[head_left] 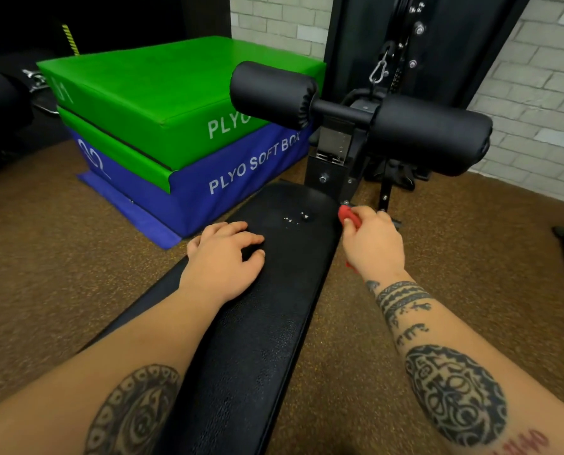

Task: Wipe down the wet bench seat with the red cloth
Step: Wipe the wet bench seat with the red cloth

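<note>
Black bench seat; glistening droplets

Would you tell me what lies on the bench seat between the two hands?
In the head view, water droplets sit on the black bench seat, between the left hand and the right hand holding the red cloth.

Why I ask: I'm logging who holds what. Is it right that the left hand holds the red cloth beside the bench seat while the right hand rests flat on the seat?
Not quite: the hands are swapped. The head view shows the right hand holding the red cloth beside the bench seat, while the left hand rests flat on the seat.
</note>
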Demonstrator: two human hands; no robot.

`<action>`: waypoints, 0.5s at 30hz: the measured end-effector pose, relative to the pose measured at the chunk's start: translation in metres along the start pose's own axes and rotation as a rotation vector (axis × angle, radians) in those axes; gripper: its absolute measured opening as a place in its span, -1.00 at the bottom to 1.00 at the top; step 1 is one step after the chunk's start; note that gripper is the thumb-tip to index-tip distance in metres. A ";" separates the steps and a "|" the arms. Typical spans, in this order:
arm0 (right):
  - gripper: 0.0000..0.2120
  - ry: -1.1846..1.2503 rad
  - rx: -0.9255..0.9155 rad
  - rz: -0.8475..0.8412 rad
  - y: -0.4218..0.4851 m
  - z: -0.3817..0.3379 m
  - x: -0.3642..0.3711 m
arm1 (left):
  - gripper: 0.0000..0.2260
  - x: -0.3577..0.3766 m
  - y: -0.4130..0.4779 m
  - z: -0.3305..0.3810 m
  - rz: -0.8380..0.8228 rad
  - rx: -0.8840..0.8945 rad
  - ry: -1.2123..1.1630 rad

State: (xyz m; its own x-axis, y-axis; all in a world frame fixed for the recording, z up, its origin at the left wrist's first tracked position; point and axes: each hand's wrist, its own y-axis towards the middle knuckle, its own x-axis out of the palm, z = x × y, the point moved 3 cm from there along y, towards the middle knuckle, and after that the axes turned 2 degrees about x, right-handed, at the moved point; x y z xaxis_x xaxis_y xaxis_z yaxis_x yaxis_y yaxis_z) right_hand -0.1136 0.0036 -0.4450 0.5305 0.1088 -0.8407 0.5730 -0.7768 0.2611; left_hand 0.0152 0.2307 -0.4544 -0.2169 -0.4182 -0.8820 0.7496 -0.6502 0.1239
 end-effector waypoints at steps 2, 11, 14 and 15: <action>-0.71 0.062 -0.072 -0.005 -0.003 -0.010 0.004 | -0.68 0.000 0.000 0.000 0.003 0.001 -0.001; -0.71 0.389 0.326 0.001 0.013 0.029 0.013 | -0.68 0.001 0.000 -0.001 0.026 0.012 -0.011; -0.65 0.394 0.207 -0.061 0.015 0.013 0.019 | -0.68 0.002 0.001 -0.002 0.027 0.016 -0.013; -0.65 0.356 0.228 -0.099 0.016 0.011 0.023 | -0.68 0.002 0.001 -0.002 0.024 0.017 -0.013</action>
State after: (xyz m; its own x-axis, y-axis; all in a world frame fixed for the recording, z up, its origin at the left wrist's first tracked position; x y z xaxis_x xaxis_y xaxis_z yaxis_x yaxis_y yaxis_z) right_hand -0.0993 -0.0130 -0.4659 0.6848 0.3661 -0.6301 0.5010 -0.8644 0.0422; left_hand 0.0167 0.2311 -0.4567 -0.2069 -0.4420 -0.8728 0.7441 -0.6503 0.1529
